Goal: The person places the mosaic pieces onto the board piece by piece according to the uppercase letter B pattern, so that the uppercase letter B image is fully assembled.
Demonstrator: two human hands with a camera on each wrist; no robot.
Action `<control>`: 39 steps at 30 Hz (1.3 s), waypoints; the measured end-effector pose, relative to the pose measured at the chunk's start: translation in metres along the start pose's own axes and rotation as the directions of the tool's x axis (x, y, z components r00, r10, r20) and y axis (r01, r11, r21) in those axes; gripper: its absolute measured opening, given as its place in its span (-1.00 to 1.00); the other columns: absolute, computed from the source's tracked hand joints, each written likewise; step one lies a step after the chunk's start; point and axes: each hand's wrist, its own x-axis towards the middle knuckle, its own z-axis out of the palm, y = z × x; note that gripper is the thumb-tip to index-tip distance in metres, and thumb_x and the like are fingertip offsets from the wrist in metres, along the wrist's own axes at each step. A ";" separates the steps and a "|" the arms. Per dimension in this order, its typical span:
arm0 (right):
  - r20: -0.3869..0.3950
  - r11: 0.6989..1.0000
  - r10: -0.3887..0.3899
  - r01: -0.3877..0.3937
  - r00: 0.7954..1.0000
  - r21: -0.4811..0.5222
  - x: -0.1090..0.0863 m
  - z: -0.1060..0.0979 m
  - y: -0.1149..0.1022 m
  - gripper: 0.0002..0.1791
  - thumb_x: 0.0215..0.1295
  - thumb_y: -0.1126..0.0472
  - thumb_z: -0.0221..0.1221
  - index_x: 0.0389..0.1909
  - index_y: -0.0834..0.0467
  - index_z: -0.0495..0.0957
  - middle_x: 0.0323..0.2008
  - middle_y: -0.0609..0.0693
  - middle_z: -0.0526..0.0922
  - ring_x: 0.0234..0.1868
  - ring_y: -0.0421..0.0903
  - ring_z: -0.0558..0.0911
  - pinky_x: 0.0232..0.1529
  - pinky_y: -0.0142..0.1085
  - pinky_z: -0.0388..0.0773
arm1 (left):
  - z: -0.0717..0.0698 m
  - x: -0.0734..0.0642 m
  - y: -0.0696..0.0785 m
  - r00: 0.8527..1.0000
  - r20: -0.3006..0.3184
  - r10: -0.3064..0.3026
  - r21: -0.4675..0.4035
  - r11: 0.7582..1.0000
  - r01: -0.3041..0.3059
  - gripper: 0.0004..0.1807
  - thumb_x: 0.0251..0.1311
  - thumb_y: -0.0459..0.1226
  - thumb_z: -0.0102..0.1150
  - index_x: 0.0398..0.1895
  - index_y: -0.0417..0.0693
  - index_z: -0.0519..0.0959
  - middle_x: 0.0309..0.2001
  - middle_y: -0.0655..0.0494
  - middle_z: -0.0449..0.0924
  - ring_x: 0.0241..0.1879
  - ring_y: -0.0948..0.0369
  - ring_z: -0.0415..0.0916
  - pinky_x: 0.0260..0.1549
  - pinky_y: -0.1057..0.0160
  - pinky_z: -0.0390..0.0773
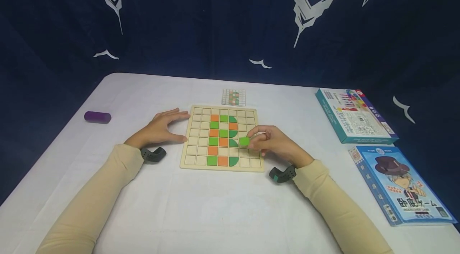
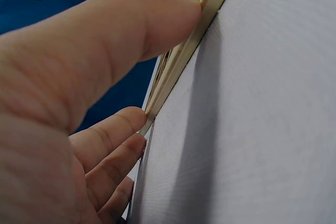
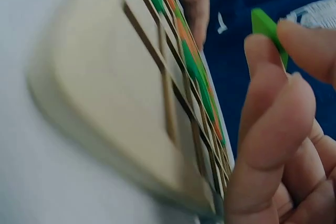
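Observation:
A wooden grid board (image 1: pixel 191 150) lies on the white table, with orange, light green and dark green tiles set in its middle columns. My left hand (image 1: pixel 161 128) rests at the board's left side, its thumb and fingers spread. In the left wrist view the thumb (image 2: pixel 163 22) touches the board's edge, and the fingertips reach it farther along. Over the right part of the board, my right hand (image 1: pixel 274 142) pinches a light green square tile (image 1: pixel 244 141) between thumb and finger. The right wrist view has this tile (image 3: pixel 265 27) held up, apart from the board.
Behind the board lies a small printed pattern card (image 1: pixel 233 97). A purple cylinder (image 1: pixel 98 117) is at the far left. Two boxes, a teal-sided one (image 1: pixel 355 118) and a blue game box (image 1: pixel 402 186), lie on the right. A dark patterned curtain (image 1: pixel 208 26) hangs behind the table.

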 end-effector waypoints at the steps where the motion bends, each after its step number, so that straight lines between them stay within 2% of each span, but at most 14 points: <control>1: 0.000 1.000 -0.007 0.007 1.000 0.001 0.000 0.003 0.000 -0.74 0.34 0.46 0.26 0.03 0.28 0.55 -0.30 -0.09 0.86 -0.43 -0.26 0.61 -0.47 -0.46 0.55 | 0.000 0.000 0.000 1.000 -0.001 0.000 0.000 1.000 0.000 0.00 0.13 0.01 0.58 0.62 -0.11 0.40 0.67 -0.07 0.25 0.73 -0.15 -0.12 0.63 -0.35 -0.23; 7: -0.033 0.999 -0.053 0.053 0.998 -0.003 0.001 0.019 0.003 -0.73 0.35 0.49 0.27 0.04 0.33 0.54 -0.31 -0.07 0.84 -0.46 -0.21 0.53 -0.47 -0.44 0.50 | 0.000 -0.001 0.002 1.000 -0.005 0.005 -0.003 1.000 -0.005 0.00 0.13 0.02 0.58 0.61 -0.13 0.41 0.66 -0.10 0.26 0.72 -0.16 -0.11 0.63 -0.35 -0.22; 10: -0.059 0.998 -0.054 0.053 0.997 -0.026 0.002 0.026 0.004 -0.71 0.36 0.47 0.27 0.07 0.36 0.53 -0.34 -0.09 0.79 -0.47 -0.21 0.48 -0.47 -0.43 0.48 | 0.000 -0.001 0.002 1.000 -0.001 -0.002 -0.003 1.000 0.002 0.00 0.13 0.02 0.58 0.61 -0.12 0.40 0.66 -0.09 0.25 0.72 -0.15 -0.10 0.64 -0.34 -0.22; 16: -0.075 0.992 -0.063 0.054 0.995 -0.114 0.002 0.032 0.006 -0.72 0.36 0.44 0.29 0.05 0.39 0.57 -0.33 -0.07 0.73 -0.41 -0.22 0.55 -0.48 -0.43 0.50 | -0.001 0.000 0.001 1.000 0.006 -0.017 -0.004 1.000 0.017 0.00 0.14 0.00 0.59 0.63 -0.10 0.39 0.68 -0.06 0.23 0.73 -0.13 -0.12 0.65 -0.31 -0.24; 23: -0.059 0.966 -0.126 0.109 0.990 -0.234 0.002 0.035 0.007 -0.71 0.28 0.44 0.43 -0.04 0.41 0.62 -0.37 -0.02 0.63 -0.47 -0.23 0.48 -0.52 -0.46 0.46 | 0.000 0.000 0.000 1.000 0.005 -0.015 0.000 1.000 0.015 0.00 0.14 0.00 0.59 0.63 -0.10 0.39 0.67 -0.07 0.23 0.73 -0.14 -0.12 0.64 -0.32 -0.24; 30: -0.059 0.926 -0.170 0.139 0.984 -0.350 0.006 0.037 0.008 -0.72 0.24 0.43 0.48 -0.08 0.38 0.67 -0.39 -0.05 0.62 -0.39 -0.17 0.48 -0.40 -0.47 0.43 | -0.001 -0.002 0.001 1.000 -0.001 -0.008 -0.002 1.000 0.008 0.00 0.14 0.02 0.59 0.62 -0.11 0.39 0.67 -0.10 0.25 0.72 -0.17 -0.11 0.63 -0.37 -0.22; 39: -0.065 0.898 -0.172 0.129 0.983 -0.421 0.006 0.038 0.008 -0.76 0.24 0.38 0.50 -0.10 0.33 0.72 -0.40 -0.07 0.59 -0.40 -0.15 0.47 -0.43 -0.45 0.40 | 0.000 -0.002 0.001 1.000 -0.006 0.003 -0.003 1.000 -0.003 0.01 0.12 0.02 0.58 0.62 -0.12 0.40 0.66 -0.10 0.25 0.72 -0.17 -0.11 0.63 -0.37 -0.22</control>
